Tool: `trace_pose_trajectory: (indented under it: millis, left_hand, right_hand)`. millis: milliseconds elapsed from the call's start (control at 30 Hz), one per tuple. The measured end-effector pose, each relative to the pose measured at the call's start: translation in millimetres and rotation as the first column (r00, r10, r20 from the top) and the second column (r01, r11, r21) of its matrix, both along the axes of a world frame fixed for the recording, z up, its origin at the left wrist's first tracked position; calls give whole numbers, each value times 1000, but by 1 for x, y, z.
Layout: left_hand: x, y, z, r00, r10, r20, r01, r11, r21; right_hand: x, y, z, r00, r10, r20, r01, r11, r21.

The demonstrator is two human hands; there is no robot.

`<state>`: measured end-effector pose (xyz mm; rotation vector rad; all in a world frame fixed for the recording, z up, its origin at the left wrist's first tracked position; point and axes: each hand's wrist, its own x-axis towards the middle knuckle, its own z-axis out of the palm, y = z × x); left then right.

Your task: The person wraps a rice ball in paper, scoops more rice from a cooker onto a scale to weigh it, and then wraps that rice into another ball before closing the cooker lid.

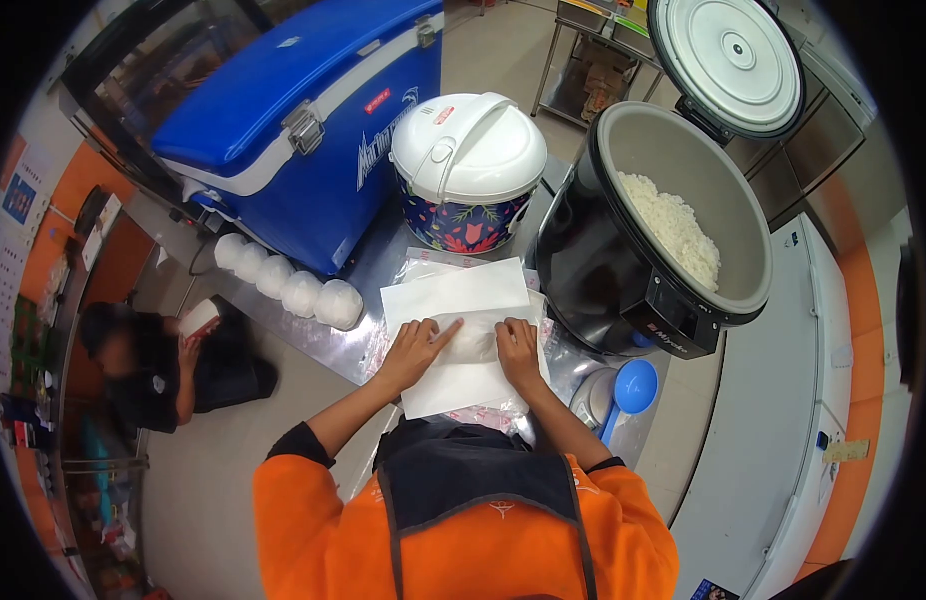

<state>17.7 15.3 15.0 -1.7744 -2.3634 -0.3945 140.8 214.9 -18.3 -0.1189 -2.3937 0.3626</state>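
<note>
A sheet of white wrapping paper (pixel 453 290) lies in front of me, folded over a rounded lump whose contents are hidden. On the fold's left end is my left hand (pixel 415 350), its fingers closed on the paper and its thumb stretched along it. My right hand (pixel 518 347) grips the right end of the fold with curled fingers. More paper (pixel 438 392) spreads below the fold, over clear plastic. To the left, several white wrapped bundles (pixel 338 304) stand in a row along the metal table's edge.
Behind the paper stands a flowered rice cooker (pixel 463 200), with a blue cooler box (pixel 293 130) to its left. At right is a large open cooker (pixel 593 250) holding white rice (pixel 670 225). A blue scoop (pixel 635 387) rests near my right arm. Another person (pixel 173 365) is at far left.
</note>
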Motion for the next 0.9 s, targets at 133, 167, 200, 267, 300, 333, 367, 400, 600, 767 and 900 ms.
trace_pose_trajectory:
  millis: [133, 167, 200, 267, 300, 333, 367, 400, 600, 767, 900]
  left_hand:
    - [4, -4, -25, 992, 127, 26, -128, 990, 57]
    - [5, -6, -28, 990, 141, -11, -140, 988, 72]
    - [7, -7, -24, 990, 143, -8, -142, 987, 69]
    - [10, -10, -15, 987, 163, -7, -160, 974, 159]
    - [10, -12, -10, 986, 164, -6, -161, 974, 158]
    - [8, -15, -6, 991, 132, 8, -129, 957, 261]
    - [5, -19, -5, 995, 98, 18, -98, 927, 361]
    - [2, -25, -13, 995, 99, 20, -99, 928, 359]
    - [-14, -49, -24, 983, 12, 186, -59, 966, 252]
    - [-24, -74, -34, 986, 101, 131, -128, 969, 210]
    - [-32, -94, -28, 947, 288, 140, -317, 906, 279]
  right_hand:
    - [5, 0, -6, 999, 36, 38, -36, 999, 0]
    - [6, 0, -8, 999, 42, 35, -42, 999, -1]
    - [7, -1, -8, 998, 48, 32, -48, 999, -1]
    - [8, -1, -9, 998, 52, 27, -52, 999, -6]
    - [7, -1, -8, 998, 55, 20, -55, 998, -8]
    - [7, -1, -8, 998, 55, 21, -55, 998, -9]
    - [7, -1, -7, 998, 57, 18, -57, 998, -2]
    - [7, -1, -6, 998, 61, 17, -61, 998, 5]
    - [8, -2, -8, 996, 80, 43, -80, 997, 20]
    - [8, -2, -10, 996, 86, 39, -86, 996, 4]
    - [9, -1, -12, 995, 86, 41, -86, 996, -9]
